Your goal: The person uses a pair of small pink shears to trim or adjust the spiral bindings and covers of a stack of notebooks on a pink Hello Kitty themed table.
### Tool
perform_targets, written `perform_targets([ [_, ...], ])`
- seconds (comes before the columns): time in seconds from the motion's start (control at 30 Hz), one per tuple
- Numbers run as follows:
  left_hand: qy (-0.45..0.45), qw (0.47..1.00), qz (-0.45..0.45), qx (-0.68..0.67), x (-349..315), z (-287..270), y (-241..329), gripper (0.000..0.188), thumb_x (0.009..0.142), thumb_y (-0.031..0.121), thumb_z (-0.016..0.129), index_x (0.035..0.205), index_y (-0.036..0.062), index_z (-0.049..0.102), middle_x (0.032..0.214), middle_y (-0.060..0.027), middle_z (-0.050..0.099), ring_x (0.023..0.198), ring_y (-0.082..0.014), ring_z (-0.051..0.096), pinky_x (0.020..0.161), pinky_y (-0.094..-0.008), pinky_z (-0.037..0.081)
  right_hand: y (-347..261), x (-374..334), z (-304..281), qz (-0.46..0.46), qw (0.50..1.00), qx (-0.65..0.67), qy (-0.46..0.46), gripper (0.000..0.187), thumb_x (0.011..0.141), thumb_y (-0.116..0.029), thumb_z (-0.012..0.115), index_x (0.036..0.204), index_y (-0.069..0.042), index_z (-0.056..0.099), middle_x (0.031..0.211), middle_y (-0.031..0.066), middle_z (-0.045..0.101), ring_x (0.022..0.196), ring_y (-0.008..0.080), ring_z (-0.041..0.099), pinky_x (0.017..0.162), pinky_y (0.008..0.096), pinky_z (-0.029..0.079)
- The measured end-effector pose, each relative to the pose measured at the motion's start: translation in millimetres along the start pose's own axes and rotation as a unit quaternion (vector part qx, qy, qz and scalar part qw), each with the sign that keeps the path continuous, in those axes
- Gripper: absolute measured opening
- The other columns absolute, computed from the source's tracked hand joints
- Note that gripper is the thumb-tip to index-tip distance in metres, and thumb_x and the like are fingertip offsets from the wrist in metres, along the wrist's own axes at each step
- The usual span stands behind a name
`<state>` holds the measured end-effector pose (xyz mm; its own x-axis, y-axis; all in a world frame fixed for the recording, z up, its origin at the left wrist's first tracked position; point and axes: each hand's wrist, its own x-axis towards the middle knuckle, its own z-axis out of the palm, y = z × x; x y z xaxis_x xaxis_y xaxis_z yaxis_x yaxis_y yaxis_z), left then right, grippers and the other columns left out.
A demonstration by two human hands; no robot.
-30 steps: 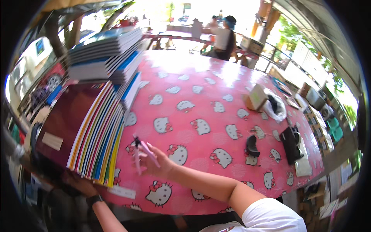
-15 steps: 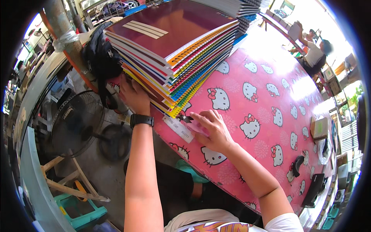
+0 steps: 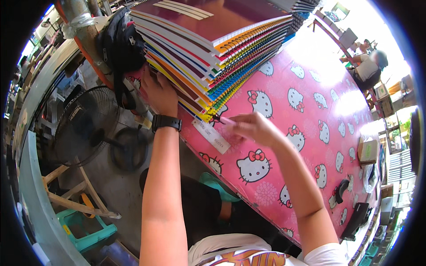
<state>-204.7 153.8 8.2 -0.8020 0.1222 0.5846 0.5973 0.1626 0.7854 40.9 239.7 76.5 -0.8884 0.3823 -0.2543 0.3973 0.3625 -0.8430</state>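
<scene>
A tall stack of spiral-bound notebooks [image 3: 213,22] stands before me, the top one maroon with pale stripes. My left hand [image 3: 162,95] lies against the stack's lower left side, fingers stretched out along the edges. In my right hand [image 3: 253,128], slightly blurred, is a small tool with a pink handle and dark tip [image 3: 225,120], perhaps pliers. Its tip meets the front corner of the lowest notebooks, by the end of a yellow coil. Just below that corner a white paper slip [image 3: 211,136] with handwriting lies on the pink table [image 3: 284,164].
A black bag [image 3: 120,48] hangs by a pole left of the stack. Below are a standing fan [image 3: 86,128], a wooden frame [image 3: 80,204] and a green stool [image 3: 86,230]. A small box [image 3: 368,150] and tape dispenser [image 3: 339,190] sit at the right. Another person [image 3: 370,66] works far right.
My right hand has risen and closed round the pink-handled tool, its tip now at the notebook corner. My left hand stays by the stack. The whole view has shifted slightly.
</scene>
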Motion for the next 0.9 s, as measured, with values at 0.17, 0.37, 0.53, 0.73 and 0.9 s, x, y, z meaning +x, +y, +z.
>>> perform_targets([
  [0.17,-0.010,1.000,-0.029,0.005,-3,-1,7,0.048,0.092,0.022,0.044,0.133,-0.0031,0.039,0.134,-0.0247,0.039,0.120,-0.0414,0.041,0.100,-0.0457,0.036,-7,2,-12,0.106,0.981,0.132,-0.092,0.039,0.093,-0.035,0.052,0.107,0.000,0.064,0.086,0.0119,0.068,0.069,0.0184,0.066,0.063,0.0292,0.051],
  [0.37,0.017,1.000,0.014,0.000,-2,4,0,0.047,0.091,0.021,0.044,0.132,-0.0031,0.039,0.132,-0.0265,0.039,0.119,-0.0424,0.042,0.099,-0.0460,0.036,18,-31,27,-0.159,0.958,-0.176,0.160,0.056,0.069,-0.018,0.070,0.124,-0.014,0.057,0.104,0.0120,0.053,0.098,0.0297,0.050,0.086,0.0409,0.042],
  [0.53,0.010,1.000,0.013,0.002,-3,4,0,0.047,0.091,0.020,0.045,0.131,-0.0042,0.040,0.131,-0.0288,0.039,0.119,-0.0436,0.042,0.099,-0.0469,0.036,21,-28,33,-0.220,0.924,-0.241,0.198,0.055,0.071,-0.019,0.069,0.123,-0.012,0.057,0.104,0.0120,0.054,0.097,0.0293,0.051,0.085,0.0413,0.042],
  [0.73,0.017,1.000,0.002,-0.023,-4,3,5,0.047,0.091,0.020,0.046,0.130,-0.0055,0.040,0.130,-0.0305,0.039,0.117,-0.0448,0.042,0.098,-0.0474,0.036,24,-30,37,-0.224,0.912,-0.265,0.220,0.053,0.071,-0.019,0.069,0.122,-0.011,0.057,0.106,0.0123,0.054,0.099,0.0307,0.050,0.086,0.0415,0.042],
  [0.9,-0.005,0.999,-0.028,-0.022,-2,0,5,0.049,0.090,0.024,0.045,0.129,-0.0058,0.041,0.130,-0.0296,0.040,0.119,-0.0443,0.041,0.099,-0.0468,0.036,26,-29,39,-0.234,0.906,-0.268,0.230,0.052,0.071,-0.020,0.069,0.121,-0.009,0.057,0.108,0.0128,0.054,0.100,0.0313,0.049,0.086,0.0422,0.042],
])
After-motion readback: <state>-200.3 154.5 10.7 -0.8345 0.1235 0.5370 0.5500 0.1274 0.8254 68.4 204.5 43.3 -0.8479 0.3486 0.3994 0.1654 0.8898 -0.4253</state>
